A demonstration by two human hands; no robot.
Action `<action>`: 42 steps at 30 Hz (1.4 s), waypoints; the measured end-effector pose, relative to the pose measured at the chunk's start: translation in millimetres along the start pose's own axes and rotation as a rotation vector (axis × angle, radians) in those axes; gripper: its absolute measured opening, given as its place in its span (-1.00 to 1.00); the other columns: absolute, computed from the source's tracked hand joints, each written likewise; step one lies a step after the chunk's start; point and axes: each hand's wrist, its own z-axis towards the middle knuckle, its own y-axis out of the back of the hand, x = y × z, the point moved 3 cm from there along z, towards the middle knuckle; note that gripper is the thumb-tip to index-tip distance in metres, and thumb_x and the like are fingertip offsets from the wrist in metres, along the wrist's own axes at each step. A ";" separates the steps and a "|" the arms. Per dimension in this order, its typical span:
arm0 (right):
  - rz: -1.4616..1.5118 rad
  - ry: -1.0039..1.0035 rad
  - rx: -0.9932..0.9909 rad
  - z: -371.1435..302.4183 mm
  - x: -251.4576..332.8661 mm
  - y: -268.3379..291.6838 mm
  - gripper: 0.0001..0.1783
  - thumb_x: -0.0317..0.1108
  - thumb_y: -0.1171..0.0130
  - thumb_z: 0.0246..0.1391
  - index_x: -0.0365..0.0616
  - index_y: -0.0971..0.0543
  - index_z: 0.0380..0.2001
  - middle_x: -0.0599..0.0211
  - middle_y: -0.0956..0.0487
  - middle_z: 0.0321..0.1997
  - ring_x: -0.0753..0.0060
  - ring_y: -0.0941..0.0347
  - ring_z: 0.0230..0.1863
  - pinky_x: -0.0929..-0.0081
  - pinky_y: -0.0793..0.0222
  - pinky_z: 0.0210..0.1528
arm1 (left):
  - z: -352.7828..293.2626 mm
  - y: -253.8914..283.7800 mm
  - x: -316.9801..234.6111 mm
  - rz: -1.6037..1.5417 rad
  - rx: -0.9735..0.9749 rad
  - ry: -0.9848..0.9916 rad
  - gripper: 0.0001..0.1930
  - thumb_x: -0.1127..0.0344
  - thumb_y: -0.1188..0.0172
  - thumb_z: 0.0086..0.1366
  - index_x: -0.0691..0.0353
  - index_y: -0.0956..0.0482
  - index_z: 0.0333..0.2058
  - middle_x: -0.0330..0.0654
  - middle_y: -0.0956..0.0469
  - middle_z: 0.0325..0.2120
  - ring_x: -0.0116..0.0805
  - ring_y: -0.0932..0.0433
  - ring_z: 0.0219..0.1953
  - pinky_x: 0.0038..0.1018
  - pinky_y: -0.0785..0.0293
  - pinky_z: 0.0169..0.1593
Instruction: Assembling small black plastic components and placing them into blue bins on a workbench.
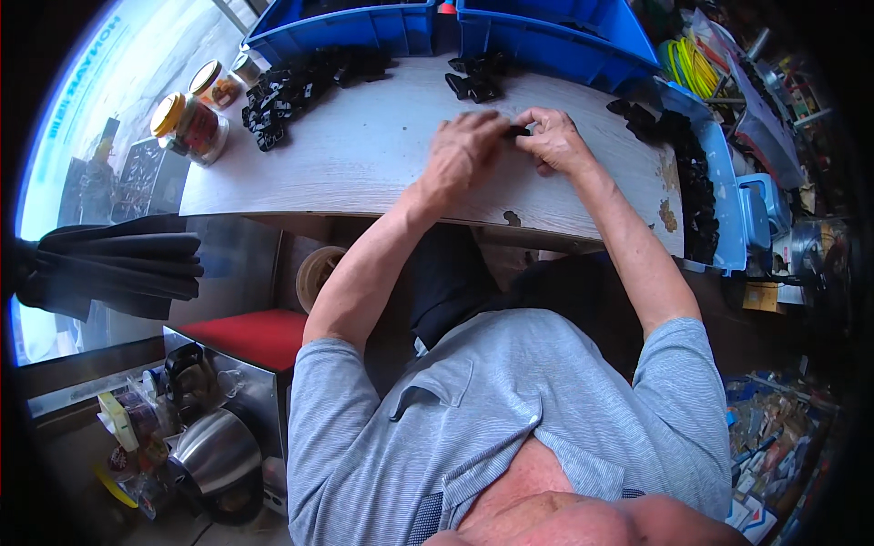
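Two bare hands: close together over the middle of the pale, wood-grained tabletop (364, 164), toward its far side.
Left hand: the left hand (462, 150) is blurred, its fingers bent and partly spread; whether it grips anything I cannot tell.
Right hand: the right hand (555, 144) has thumb and forefinger nearly together, pinching a small dark black piece (519, 131), the other fingers curled.
Black piece: between the two hands, at the right thumb and forefinger; partly covered, so its full shape cannot be told.
Far left of the tabletop: a heap of glossy black plastic-looking pieces (280, 98), in front of a blue rectangular plastic bin (341, 38).
Far middle: a small cluster of black angular pieces (475, 82), just beyond the hands, near a second blue plastic bin (557, 45).
Right edge: a long row of black pieces (696, 173), beside a light-blue plastic tray (724, 187).
Left end: a clear jar with a yellow lid (193, 129), near a smaller clear jar with a pale lid (215, 85).
Near left, below the tabletop: a red-topped metal cabinet (241, 329) and a rounded silver metal kettle (217, 450).
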 end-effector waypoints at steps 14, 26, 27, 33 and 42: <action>0.262 -0.259 -0.490 17.7 -58.7 71.8 -0.60 -0.24 -0.47 -0.06 -0.19 -0.64 -0.17 0.26 -0.55 -0.56 0.47 -0.45 -0.71 0.45 -0.44 -0.72 | 20.7 19.0 43.2 0.383 -0.088 0.110 -0.58 0.17 -0.31 0.21 0.03 -0.62 0.06 -0.15 -0.67 -0.08 -0.07 -0.57 0.03 -0.10 -0.44 0.04; 0.414 -0.398 -0.909 -2.8 -116.8 153.5 -0.60 -0.25 -0.50 -0.06 -0.10 -0.65 -0.13 0.28 -0.50 -0.51 0.41 -0.42 -0.62 0.41 -0.52 -0.56 | 19.3 21.4 35.4 0.270 -0.013 0.086 -0.72 0.34 -0.25 0.23 0.06 -0.65 -0.07 -0.15 -0.67 -0.14 -0.07 -0.61 -0.06 -0.18 -0.53 -0.03; 0.414 -0.397 -0.899 -4.6 -117.3 149.9 -0.60 -0.25 -0.50 -0.06 -0.10 -0.65 -0.13 0.28 -0.50 -0.51 0.41 -0.42 -0.62 0.41 -0.52 -0.56 | 19.4 21.5 37.6 0.276 -0.013 0.095 -0.72 0.34 -0.25 0.23 0.06 -0.65 -0.07 -0.15 -0.67 -0.14 -0.07 -0.61 -0.06 -0.18 -0.53 -0.03; 0.466 -0.255 -0.638 -21.3 -98.2 117.4 -0.64 -0.22 -0.41 0.05 -0.06 -0.63 -0.09 0.40 -0.40 -0.62 0.48 -0.43 -0.63 0.44 -0.58 -0.52 | 26.4 68.1 93.0 0.405 -0.384 0.244 -0.63 0.41 -0.20 0.20 0.08 -0.62 0.01 -0.09 -0.61 -0.03 0.03 -0.54 0.02 -0.18 -0.53 0.05; 0.458 -0.162 -0.328 -11.5 -47.3 48.9 -0.60 -0.22 -0.41 0.06 -0.14 -0.58 -0.07 0.50 -0.38 -0.65 0.55 -0.44 -0.69 0.50 -0.56 -0.62 | 8.4 76.3 125.7 0.526 -0.131 0.264 -0.60 0.50 -0.16 0.16 0.14 -0.63 0.00 -0.07 -0.55 0.06 0.03 -0.53 0.06 -0.16 -0.51 0.11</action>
